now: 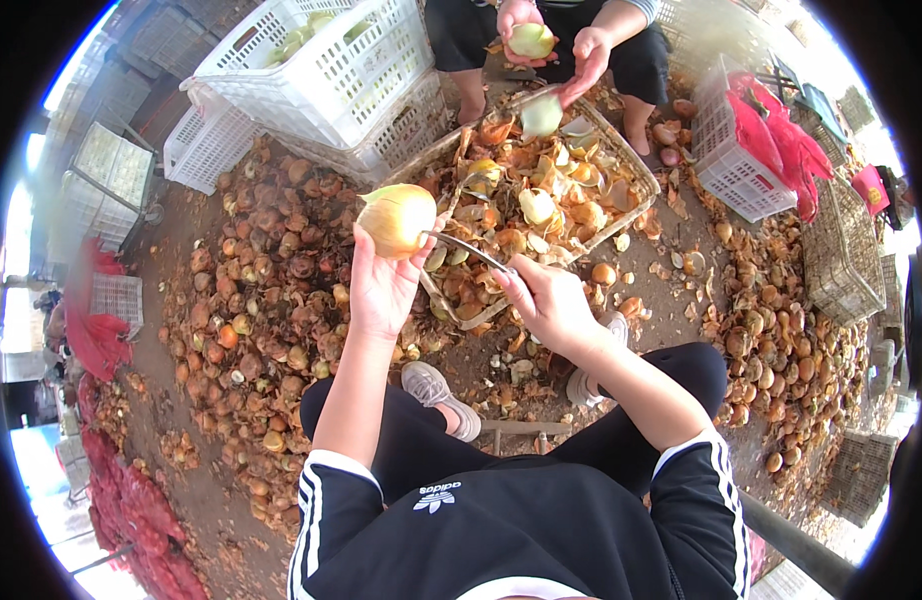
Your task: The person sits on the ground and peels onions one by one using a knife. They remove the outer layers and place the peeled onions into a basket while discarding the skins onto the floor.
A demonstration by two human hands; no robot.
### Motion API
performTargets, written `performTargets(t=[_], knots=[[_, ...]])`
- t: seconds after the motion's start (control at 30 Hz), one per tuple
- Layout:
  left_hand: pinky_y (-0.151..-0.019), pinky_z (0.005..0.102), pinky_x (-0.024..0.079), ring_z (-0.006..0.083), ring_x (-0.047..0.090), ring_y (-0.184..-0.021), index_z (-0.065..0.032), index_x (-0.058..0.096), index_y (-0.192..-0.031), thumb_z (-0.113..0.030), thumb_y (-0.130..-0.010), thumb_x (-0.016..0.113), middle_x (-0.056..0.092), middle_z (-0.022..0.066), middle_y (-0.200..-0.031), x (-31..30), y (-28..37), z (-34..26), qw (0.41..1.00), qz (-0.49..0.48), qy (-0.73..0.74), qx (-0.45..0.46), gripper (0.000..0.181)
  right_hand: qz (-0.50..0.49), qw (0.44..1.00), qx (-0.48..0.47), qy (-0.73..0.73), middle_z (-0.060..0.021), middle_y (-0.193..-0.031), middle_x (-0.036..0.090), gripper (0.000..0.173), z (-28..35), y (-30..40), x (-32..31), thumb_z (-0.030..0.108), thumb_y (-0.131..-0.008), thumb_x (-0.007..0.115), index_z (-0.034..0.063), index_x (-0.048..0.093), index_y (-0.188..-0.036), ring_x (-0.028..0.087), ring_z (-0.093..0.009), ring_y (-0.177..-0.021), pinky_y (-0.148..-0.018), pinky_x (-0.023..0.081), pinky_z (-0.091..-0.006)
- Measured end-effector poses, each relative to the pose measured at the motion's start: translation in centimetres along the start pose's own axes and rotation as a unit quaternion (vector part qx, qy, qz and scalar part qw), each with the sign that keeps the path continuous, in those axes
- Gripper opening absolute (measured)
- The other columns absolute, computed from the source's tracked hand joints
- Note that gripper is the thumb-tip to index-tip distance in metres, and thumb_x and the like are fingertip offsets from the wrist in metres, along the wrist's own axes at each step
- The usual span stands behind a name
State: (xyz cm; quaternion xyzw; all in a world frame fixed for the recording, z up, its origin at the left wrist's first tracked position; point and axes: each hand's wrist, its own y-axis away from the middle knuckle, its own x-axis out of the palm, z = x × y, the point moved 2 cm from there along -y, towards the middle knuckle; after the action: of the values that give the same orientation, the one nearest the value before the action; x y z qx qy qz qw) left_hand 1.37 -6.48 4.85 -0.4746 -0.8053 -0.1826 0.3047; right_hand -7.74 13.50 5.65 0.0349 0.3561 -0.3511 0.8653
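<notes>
My left hand holds up a large yellow onion, its pale, peeled-looking tip pointing left. In my right hand is a knife with a narrow curved metal blade; the blade's end meets the onion's lower right side. My fingers cover the knife's handle. Below and beyond my hands lies a shallow rectangular plastic crate, filled with loose brown onion skins and some onions. One pale peeled onion rests on top of the skins.
Across the crate a person holds a peeled onion; another pale piece is blurred below their hand. Onion heaps spread left and right. White crates stand upper left. Red mesh bags drape over a crate at right.
</notes>
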Motion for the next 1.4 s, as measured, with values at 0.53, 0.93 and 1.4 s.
performTargets(t=[0.53, 0.93, 1.4], knots=[[-0.083, 0.0306, 0.044, 0.0114, 0.058, -0.099, -0.0173, 0.055, -0.129, -0.080, -0.090, 0.025, 0.064, -0.0002, -0.111, 0.0, 3.3, 8.9, 0.938, -0.034, 0.000, -0.345, 0.079, 0.008, 0.989, 0.086, -0.123, -0.0113, -0.119, 0.066, 0.073, -3.1, -0.1, 2.2, 0.022, -0.068, 0.089, 0.0016, 0.052, -0.127, 0.064, -0.022, -0.104, -0.092, 0.049, -0.0336], [-0.075, 0.0251, 0.045, 0.0088, 0.064, -0.085, -0.0099, 0.049, -0.124, -0.048, -0.100, 0.050, 0.066, 0.0013, -0.105, 0.4, 1.7, 8.3, 0.902, 0.031, -0.309, -0.299, 0.045, -0.128, 0.683, 0.358, -0.624, -0.0144, -0.107, 0.069, 0.039, -10.9, -4.6, 3.2, 0.019, -0.089, 0.073, -0.0027, 0.056, -0.116, 0.070, -0.021, -0.092, -0.082, 0.059, -0.0287], [-0.080, 0.0277, 0.049, 0.0138, 0.062, -0.091, -0.0035, 0.049, -0.127, -0.018, -0.098, 0.061, 0.061, 0.0029, -0.107, -1.8, 3.9, 10.8, 0.913, 0.149, -0.274, -0.261, 0.034, 0.015, 0.644, 0.449, -0.619, -0.0066, -0.097, 0.069, 0.018, -5.9, -0.4, 5.5, 0.020, -0.095, 0.063, 0.0060, 0.058, -0.106, 0.063, -0.016, -0.075, -0.062, 0.053, -0.0312]])
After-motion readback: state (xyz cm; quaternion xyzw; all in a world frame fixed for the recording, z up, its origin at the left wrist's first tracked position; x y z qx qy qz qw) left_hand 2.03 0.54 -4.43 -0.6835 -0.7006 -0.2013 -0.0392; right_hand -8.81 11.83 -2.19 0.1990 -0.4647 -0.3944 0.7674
